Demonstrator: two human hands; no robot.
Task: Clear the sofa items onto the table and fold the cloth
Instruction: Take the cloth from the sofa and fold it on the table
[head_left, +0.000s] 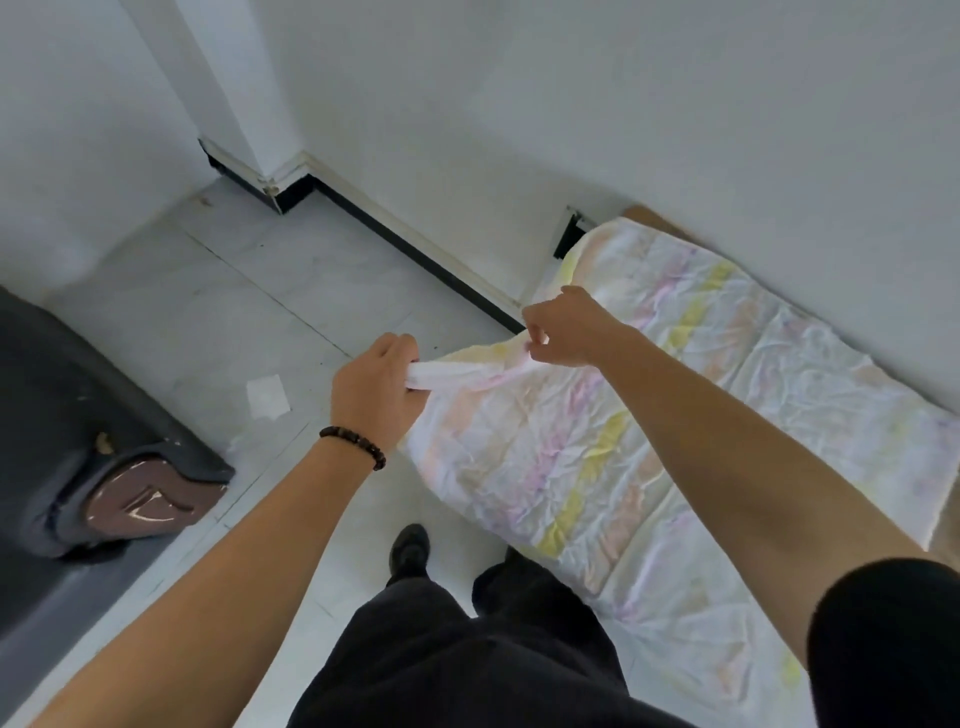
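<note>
We are standing and looking down past our black trousers (467, 649) and one dark shoe (410, 551). On our left a shiny brown thing (145, 499) is sitting on a dark grey seat (52, 415). That may be the sofa, so we think some clearing is waiting. Our left hand (379, 384), the one with the bead bracelet (356, 447), is curling its fingers round a bunched bit of the cloth (597, 467) at its edge. Our right hand (566, 332) is pinching the same edge a little farther along. The cloth, white with pink and yellow stripes, is lying spread out and crinkly over something flat by the wall (623, 104). We cannot tell what is under it. No fold is showing yet, so we think the folding is only starting.
</note>
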